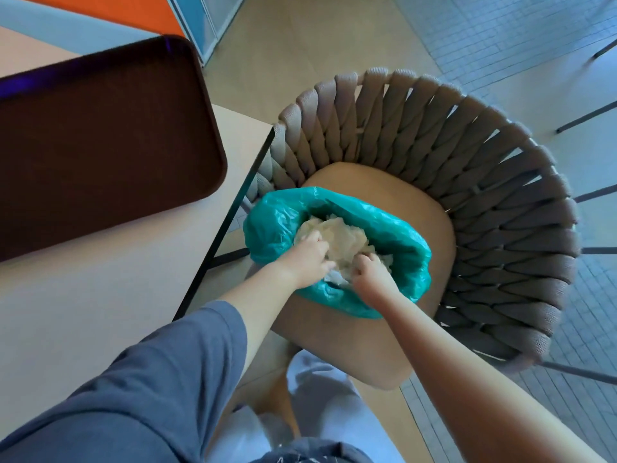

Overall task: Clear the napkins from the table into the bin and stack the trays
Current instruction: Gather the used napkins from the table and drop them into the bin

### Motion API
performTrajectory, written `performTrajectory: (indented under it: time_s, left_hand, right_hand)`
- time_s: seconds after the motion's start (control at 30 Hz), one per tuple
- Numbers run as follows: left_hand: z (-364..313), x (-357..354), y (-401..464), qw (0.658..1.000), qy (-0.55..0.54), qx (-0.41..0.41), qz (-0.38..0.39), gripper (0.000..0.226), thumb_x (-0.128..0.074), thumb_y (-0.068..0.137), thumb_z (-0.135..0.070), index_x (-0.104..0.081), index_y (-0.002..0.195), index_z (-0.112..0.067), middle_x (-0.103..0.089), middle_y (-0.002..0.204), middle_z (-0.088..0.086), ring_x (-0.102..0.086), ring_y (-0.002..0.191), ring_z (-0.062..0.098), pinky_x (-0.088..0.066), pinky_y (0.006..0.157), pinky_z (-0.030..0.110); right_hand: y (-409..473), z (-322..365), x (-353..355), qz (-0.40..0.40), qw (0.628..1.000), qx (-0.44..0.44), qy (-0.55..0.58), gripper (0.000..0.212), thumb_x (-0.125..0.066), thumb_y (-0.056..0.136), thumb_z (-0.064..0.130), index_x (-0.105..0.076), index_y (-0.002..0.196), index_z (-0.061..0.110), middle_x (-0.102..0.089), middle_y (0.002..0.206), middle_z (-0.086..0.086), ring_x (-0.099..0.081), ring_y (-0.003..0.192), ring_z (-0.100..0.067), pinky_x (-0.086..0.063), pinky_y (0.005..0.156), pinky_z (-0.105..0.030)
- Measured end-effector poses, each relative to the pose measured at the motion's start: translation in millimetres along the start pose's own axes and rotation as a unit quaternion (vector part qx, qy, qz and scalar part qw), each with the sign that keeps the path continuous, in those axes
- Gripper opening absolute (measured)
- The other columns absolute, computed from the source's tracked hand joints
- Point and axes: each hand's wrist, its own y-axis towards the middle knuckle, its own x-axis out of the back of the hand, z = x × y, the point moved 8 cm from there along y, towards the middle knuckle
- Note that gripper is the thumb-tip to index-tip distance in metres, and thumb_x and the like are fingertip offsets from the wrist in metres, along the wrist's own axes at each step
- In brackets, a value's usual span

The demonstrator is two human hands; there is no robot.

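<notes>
A heap of crumpled white napkins point(337, 240) fills the mouth of the bin point(267, 225), a container lined with a teal plastic bag that sits on the tan seat of a woven chair point(500, 202). From my remote seat I see both hands down inside the bag's opening. The left hand point(309, 259) lies on the near left side of the heap, its fingers bent down into the paper; the right hand point(372, 274) is balled into a fist on the near right side, fingers curled in among the napkins. Whether either hand actually grips paper or only presses it down, I cannot tell. The bag's rim folds outward all round the heap.

Just left of the bin, the pale table point(83, 312) ends at a dark metal edge. A dark brown tray point(100, 145) with rounded corners lies flat on it, well apart from the bin. A blue-grey sleeve point(150, 379) covers the left upper arm; the right forearm is bare. Beyond the chair lies a floor point(500, 35) of small grey tiles.
</notes>
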Motion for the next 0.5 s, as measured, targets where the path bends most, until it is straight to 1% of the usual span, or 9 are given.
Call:
performTrajectory:
  time_s: [0.07, 0.1, 0.13, 0.17, 0.23, 0.3, 0.4, 0.43, 0.5]
  left_hand:
    - [4, -12, 0, 0.997, 0.021, 0.036, 0.063, 0.043, -0.037, 0.096, -0.040, -0.047, 0.120, -0.005, -0.043, 0.132, 0.016, -0.035, 0.128, 0.034, -0.024, 0.106, 0.044]
    - [7, -17, -1, 0.994, 0.029, 0.053, 0.090, 0.048, -0.032, 0.096, -0.043, -0.043, 0.126, -0.007, -0.043, 0.137, 0.017, -0.030, 0.133, 0.035, -0.018, 0.110, 0.045]
    - [9, -21, -3, 0.992, 0.031, 0.065, 0.107, 0.051, -0.029, 0.096, -0.045, -0.039, 0.131, -0.009, -0.041, 0.140, 0.017, -0.026, 0.136, 0.036, -0.016, 0.111, 0.046]
    - [11, -22, -4, 0.991, 0.030, 0.069, 0.112, 0.051, -0.028, 0.096, -0.046, -0.038, 0.133, -0.012, -0.040, 0.142, 0.016, -0.026, 0.135, 0.036, -0.019, 0.110, 0.046]
    - [12, -20, -6, 0.994, 0.020, 0.057, 0.087, 0.046, -0.031, 0.096, -0.043, -0.043, 0.130, -0.014, -0.041, 0.138, 0.012, -0.036, 0.128, 0.034, -0.031, 0.104, 0.047]
    - [10, -13, -12, 0.998, 0.003, 0.033, 0.043, 0.039, -0.034, 0.097, -0.036, -0.050, 0.125, -0.014, -0.042, 0.131, 0.009, -0.041, 0.122, 0.030, -0.037, 0.099, 0.047]
    - [6, 2, -25, 0.999, -0.031, -0.005, -0.037, 0.032, -0.038, 0.097, -0.028, -0.054, 0.120, -0.013, -0.044, 0.124, 0.003, -0.041, 0.119, 0.021, -0.038, 0.097, 0.038]
    - [4, 9, -32, 0.997, -0.039, -0.017, -0.063, 0.031, -0.039, 0.096, -0.026, -0.055, 0.119, -0.013, -0.045, 0.123, 0.002, -0.040, 0.118, 0.018, -0.036, 0.095, 0.035]
    - [3, 24, -48, 0.991, -0.048, -0.037, -0.119, 0.029, -0.042, 0.095, -0.023, -0.055, 0.119, -0.013, -0.047, 0.122, 0.000, -0.039, 0.118, 0.016, -0.036, 0.097, 0.035]
  right_hand:
    - [0, 1, -7, 0.035, 0.999, 0.004, -0.017, 0.026, -0.042, 0.088, 0.013, -0.051, 0.112, 0.007, -0.047, 0.124, -0.016, -0.049, 0.110, -0.034, -0.040, 0.091, -0.034]
    - [0, -1, -10, 0.054, 0.998, -0.001, -0.030, 0.031, -0.041, 0.088, 0.012, -0.049, 0.118, 0.008, -0.047, 0.127, -0.016, -0.048, 0.113, -0.033, -0.039, 0.093, -0.034]
    - [-1, -4, -13, 0.071, 0.996, -0.008, -0.047, 0.036, -0.039, 0.088, 0.012, -0.046, 0.123, 0.010, -0.046, 0.129, -0.016, -0.047, 0.115, -0.033, -0.039, 0.095, -0.036]
    - [-2, -7, -16, 0.084, 0.994, -0.012, -0.064, 0.039, -0.038, 0.088, 0.012, -0.045, 0.126, 0.012, -0.047, 0.130, -0.015, -0.048, 0.116, -0.033, -0.040, 0.097, -0.038]
    - [-4, -10, -17, 0.082, 0.992, -0.011, -0.091, 0.037, -0.037, 0.089, 0.017, -0.045, 0.125, 0.014, -0.050, 0.128, -0.014, -0.050, 0.114, -0.033, -0.043, 0.097, -0.041]
    - [-8, -7, -7, 0.029, 0.992, -0.005, -0.120, 0.030, -0.035, 0.091, 0.020, -0.050, 0.117, 0.014, -0.052, 0.123, -0.011, -0.050, 0.110, -0.032, -0.045, 0.091, -0.042]
    - [-16, 7, 27, -0.118, 0.979, 0.013, -0.163, 0.023, -0.038, 0.090, 0.016, -0.053, 0.106, 0.008, -0.049, 0.113, -0.011, -0.048, 0.102, -0.032, -0.044, 0.077, -0.041]
    - [-19, 13, 37, -0.156, 0.973, 0.024, -0.170, 0.022, -0.040, 0.090, 0.016, -0.053, 0.105, 0.007, -0.049, 0.109, -0.012, -0.048, 0.098, -0.032, -0.044, 0.075, -0.042]
    - [-25, 29, 51, -0.207, 0.962, 0.057, -0.169, 0.021, -0.041, 0.091, 0.018, -0.054, 0.103, 0.007, -0.049, 0.107, -0.013, -0.048, 0.095, -0.033, -0.044, 0.073, -0.043]
